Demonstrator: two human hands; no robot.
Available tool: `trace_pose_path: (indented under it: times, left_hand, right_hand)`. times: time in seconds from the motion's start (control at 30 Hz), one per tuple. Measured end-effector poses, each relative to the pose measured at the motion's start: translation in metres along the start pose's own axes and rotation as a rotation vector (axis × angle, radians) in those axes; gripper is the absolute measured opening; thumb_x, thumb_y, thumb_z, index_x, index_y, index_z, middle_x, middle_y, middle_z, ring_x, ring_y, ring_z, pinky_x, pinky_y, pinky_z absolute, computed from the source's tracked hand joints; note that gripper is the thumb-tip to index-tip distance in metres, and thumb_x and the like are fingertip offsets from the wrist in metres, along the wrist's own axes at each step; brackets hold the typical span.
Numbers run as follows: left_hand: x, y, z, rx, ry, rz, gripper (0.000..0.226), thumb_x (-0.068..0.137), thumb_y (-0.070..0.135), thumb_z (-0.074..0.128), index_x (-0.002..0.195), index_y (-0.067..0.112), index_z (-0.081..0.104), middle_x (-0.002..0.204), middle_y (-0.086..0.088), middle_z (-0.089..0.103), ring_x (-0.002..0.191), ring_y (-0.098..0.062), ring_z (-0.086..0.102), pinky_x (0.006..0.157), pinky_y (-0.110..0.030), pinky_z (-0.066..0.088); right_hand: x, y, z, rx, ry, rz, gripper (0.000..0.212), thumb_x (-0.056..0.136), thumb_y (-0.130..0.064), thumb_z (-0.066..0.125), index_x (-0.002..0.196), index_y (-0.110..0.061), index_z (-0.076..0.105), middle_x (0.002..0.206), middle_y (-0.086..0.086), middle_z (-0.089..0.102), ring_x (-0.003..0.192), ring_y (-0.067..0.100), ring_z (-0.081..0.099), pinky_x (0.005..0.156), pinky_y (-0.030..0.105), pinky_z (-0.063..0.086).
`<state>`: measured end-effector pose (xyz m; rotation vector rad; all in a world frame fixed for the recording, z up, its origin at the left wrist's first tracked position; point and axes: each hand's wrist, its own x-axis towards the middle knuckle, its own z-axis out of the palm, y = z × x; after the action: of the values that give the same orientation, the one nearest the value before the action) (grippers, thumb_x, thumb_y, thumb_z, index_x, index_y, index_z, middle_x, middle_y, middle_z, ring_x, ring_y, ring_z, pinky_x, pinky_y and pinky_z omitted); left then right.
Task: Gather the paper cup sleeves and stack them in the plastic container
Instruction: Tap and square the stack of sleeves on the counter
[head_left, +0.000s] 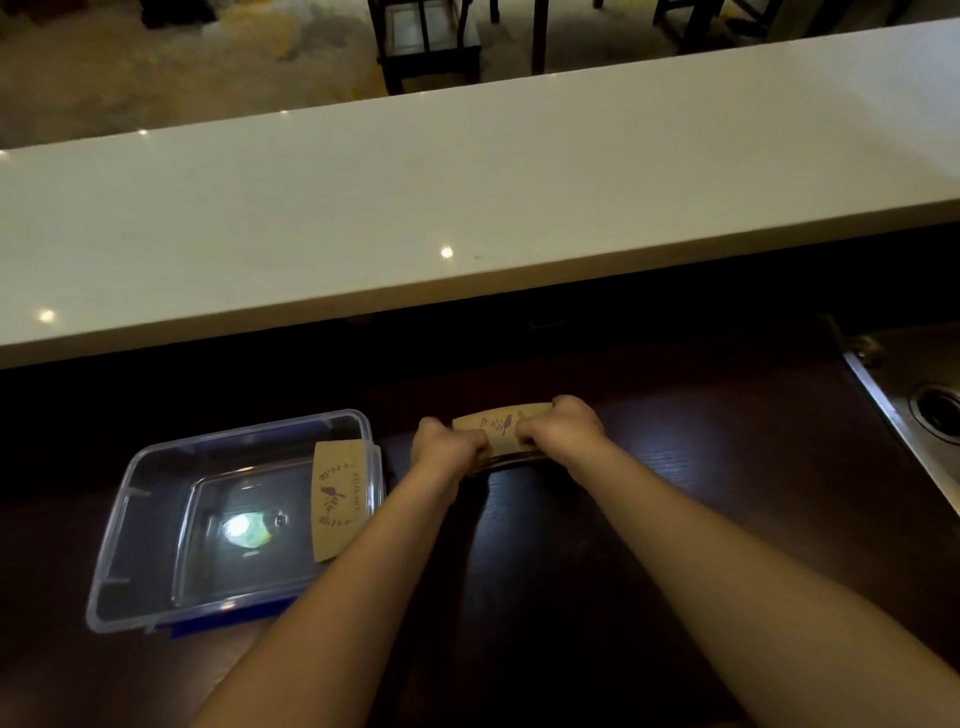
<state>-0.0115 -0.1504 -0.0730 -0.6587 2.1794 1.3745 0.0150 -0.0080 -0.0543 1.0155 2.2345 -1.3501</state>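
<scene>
Two bare forearms reach forward over the dark wooden counter (649, 493). Behind it runs a long white raised ledge (467, 182). Toward the counter's left end sits a clear rectangular plastic container (119, 519) with blue clips; one flat brown paper cup sleeve (337, 501), printed with a bird, leans against its right wall. Just right of the container, the left hand (449, 447) and right hand (566, 423) are both clamped on a stack of brown paper cup sleeves (498, 427).
</scene>
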Motion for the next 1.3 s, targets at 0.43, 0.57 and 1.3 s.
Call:
trace_pose_path:
  times: [0.43,0.57,1.3]
  left_hand:
    - [-0.011,-0.013,-0.005,-0.187,-0.146,0.063,0.032,0.074,0.000,0.067,0.105,0.006,0.064,0.102,-0.013,0.070,0.087,-0.022,0.069,0.055,-0.023,0.055]
    - [-0.024,-0.028,-0.011,-0.099,-0.110,0.217,0.054,0.078,0.008,0.070,0.129,0.012,0.053,0.123,-0.011,0.055,0.098,-0.021,0.064,0.061,-0.022,0.054]
    - [-0.075,-0.101,0.010,0.230,0.118,0.802,0.053,0.093,0.011,0.056,0.142,0.028,0.045,0.150,-0.006,0.040,0.116,0.005,0.042,0.083,0.004,0.032]
  right_hand:
    - [-0.007,0.024,-0.005,0.105,-0.064,-0.150,0.081,0.068,-0.008,0.078,0.140,-0.021,0.044,0.134,0.013,0.046,0.115,0.027,0.055,0.095,0.038,0.053]
    - [-0.027,0.042,-0.002,0.120,-0.018,-0.300,0.076,0.073,-0.015,0.079,0.141,-0.027,0.046,0.126,0.004,0.038,0.110,0.018,0.050,0.098,0.030,0.047]
    - [-0.066,0.107,0.041,-0.188,0.212,-0.600,0.070,0.093,-0.020,0.054,0.150,-0.041,0.018,0.158,0.015,0.024,0.144,0.027,0.022,0.108,0.034,0.028]
